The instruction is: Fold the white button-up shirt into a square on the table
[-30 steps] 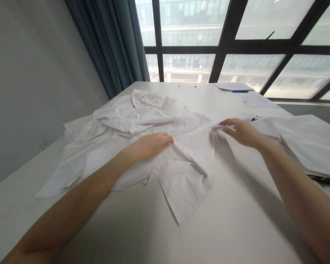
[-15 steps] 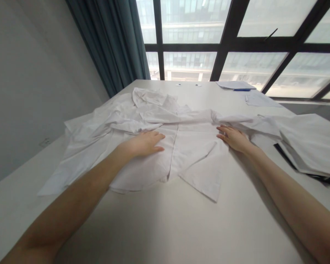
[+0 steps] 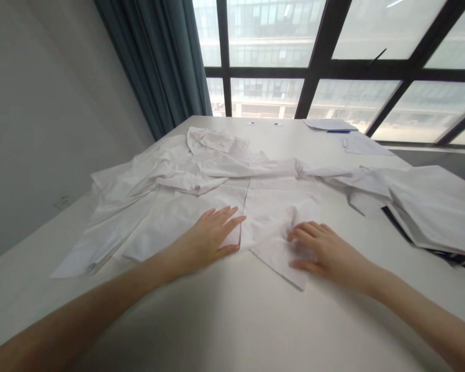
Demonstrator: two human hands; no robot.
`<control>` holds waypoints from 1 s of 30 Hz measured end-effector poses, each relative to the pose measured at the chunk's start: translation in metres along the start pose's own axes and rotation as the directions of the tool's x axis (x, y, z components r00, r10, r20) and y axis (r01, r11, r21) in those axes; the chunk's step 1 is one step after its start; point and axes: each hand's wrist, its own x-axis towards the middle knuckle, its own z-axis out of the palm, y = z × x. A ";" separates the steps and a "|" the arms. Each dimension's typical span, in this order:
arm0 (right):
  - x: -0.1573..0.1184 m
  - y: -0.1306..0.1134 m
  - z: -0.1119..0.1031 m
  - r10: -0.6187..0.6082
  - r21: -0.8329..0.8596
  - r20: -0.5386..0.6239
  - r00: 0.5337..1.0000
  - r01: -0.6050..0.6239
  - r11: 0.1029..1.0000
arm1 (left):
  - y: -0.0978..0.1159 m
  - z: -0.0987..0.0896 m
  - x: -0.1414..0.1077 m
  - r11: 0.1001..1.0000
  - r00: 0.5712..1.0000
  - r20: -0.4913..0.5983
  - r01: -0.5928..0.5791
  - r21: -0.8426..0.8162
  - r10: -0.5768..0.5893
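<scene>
A white shirt (image 3: 220, 165) lies spread and wrinkled on the white table, its collar end toward the window and its hem toward me. My left hand (image 3: 215, 235) rests flat on the lower front, fingers spread, beside the front opening edge. Over the folded hem corner at the right is my right hand (image 3: 313, 245), slightly blurred. Its fingers are curved and its thumb stands apart from them, with fabric creasing by the fingertips. One sleeve (image 3: 341, 175) stretches out to the right.
At the right edge a white cloth or bag-like stack (image 3: 437, 212) lies over something with a black-and-white edge. Farther back are papers (image 3: 329, 124) and a blue pen (image 3: 338, 131). A blue curtain (image 3: 166, 67) and a window stand beyond the table (image 3: 217, 320).
Both hands have come nearer to me down the shirt; the left also shifted right. My right hand has moved from the shirt's side onto the hem corner and its fingers have curled.
</scene>
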 end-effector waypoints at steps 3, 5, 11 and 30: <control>-0.018 0.000 0.016 -0.005 0.033 -0.056 0.998 0.007 0.999 | -0.003 0.011 -0.030 0.998 1.000 -0.008 -0.019 -0.053 0.018; -0.025 0.013 0.017 0.036 0.094 -0.116 0.993 -0.025 0.995 | -0.009 0.018 -0.041 0.997 0.999 -0.053 -0.013 -0.078 0.009; -0.035 0.053 -0.001 0.526 0.460 -0.386 0.757 -0.336 0.822 | -0.026 0.017 -0.040 0.940 0.965 -0.190 0.111 -0.324 -0.179; -0.035 0.034 0.006 -0.077 -0.004 -0.086 0.993 0.077 0.997 | -0.002 0.002 -0.047 0.942 0.973 0.122 -0.150 -0.299 0.193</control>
